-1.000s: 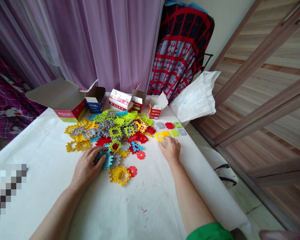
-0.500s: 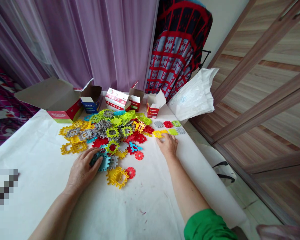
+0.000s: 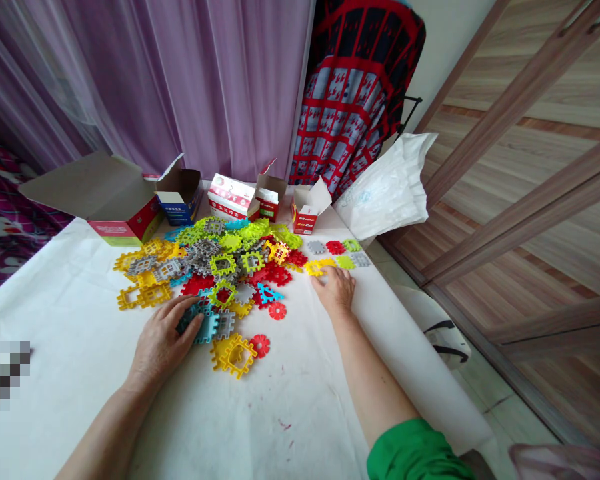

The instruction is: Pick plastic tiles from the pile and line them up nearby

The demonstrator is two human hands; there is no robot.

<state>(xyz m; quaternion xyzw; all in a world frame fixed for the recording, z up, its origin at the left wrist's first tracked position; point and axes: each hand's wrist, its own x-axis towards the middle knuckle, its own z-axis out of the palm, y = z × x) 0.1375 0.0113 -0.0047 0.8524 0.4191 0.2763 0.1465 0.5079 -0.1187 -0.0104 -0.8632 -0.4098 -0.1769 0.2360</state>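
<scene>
Left hand (image 3: pixel 164 339) on blue piece (image 3: pixel 209 327); right hand (image 3: pixel 337 291) at yellow piece (image 3: pixel 326 264).
Blue at left's 3 o'clock, yellow at right's 11 o'clock. Both hands loosely curled; whether either grasps: cannot tell.

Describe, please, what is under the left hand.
The left hand curves over teal toothed pieces, which show between thumb and fingers and beyond the thumb. Whatever lies beneath the palm and fingers is covered, so I cannot tell.

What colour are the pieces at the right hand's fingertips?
Yellow pieces, best seen in the head view.
</scene>
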